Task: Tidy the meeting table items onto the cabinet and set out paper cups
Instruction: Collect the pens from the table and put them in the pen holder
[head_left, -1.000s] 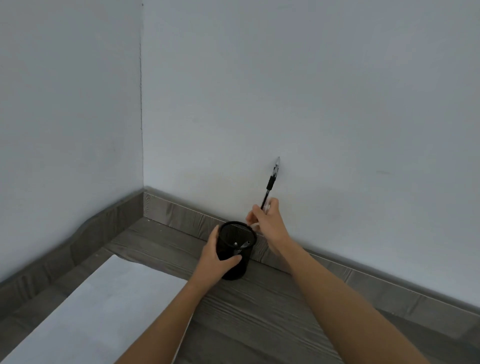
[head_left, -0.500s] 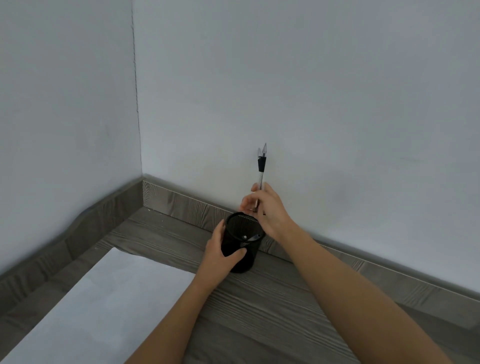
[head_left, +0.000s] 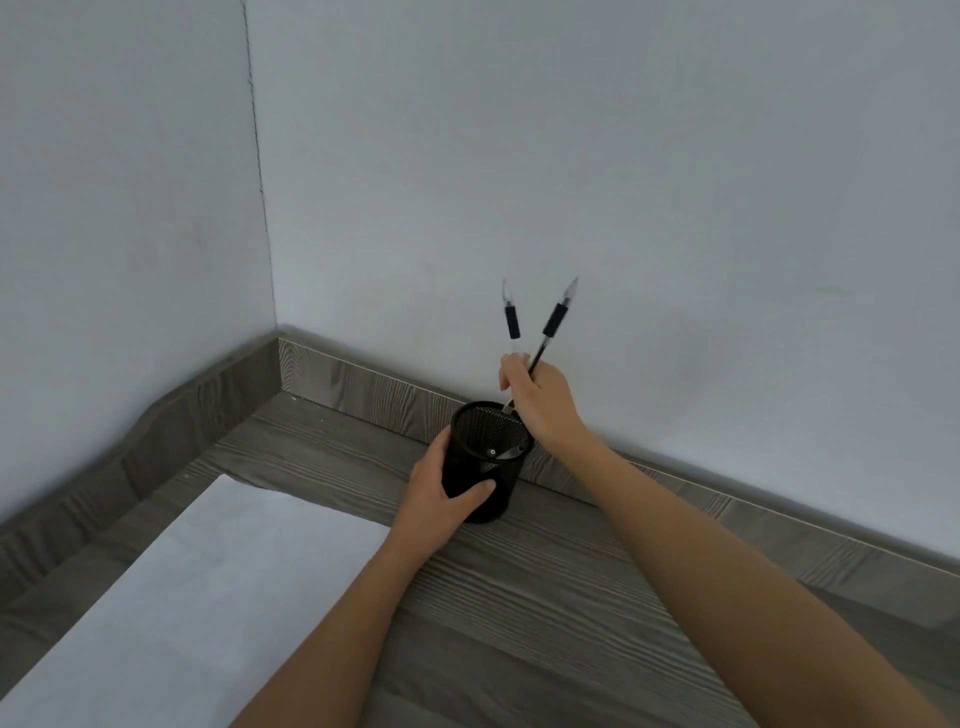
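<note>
Nearest, a white paper sheet (head_left: 171, 587) lies flat on the grey wood-grain cabinet top (head_left: 545, 597), left of both forearms.

Beyond it, the left hand (head_left: 436, 501) grips the black mesh pen holder (head_left: 498, 483), thumb across its front. The holder stands upright on the cabinet top, close to the rear upstand (head_left: 363, 389).

The right hand (head_left: 543, 402) pinches two ballpoint pens (head_left: 555, 319) just above the holder's far rim, black grips uppermost.

Change noted: the pens were held close together half a second ago and are now splayed in a V. Their lower ends reach the rim. Pen parts show inside the holder; whether they belong to these two cannot be told.

Assessment: the pens are at the point of release into the holder, so this item is nearly tidied. No paper cups are in view.
</note>
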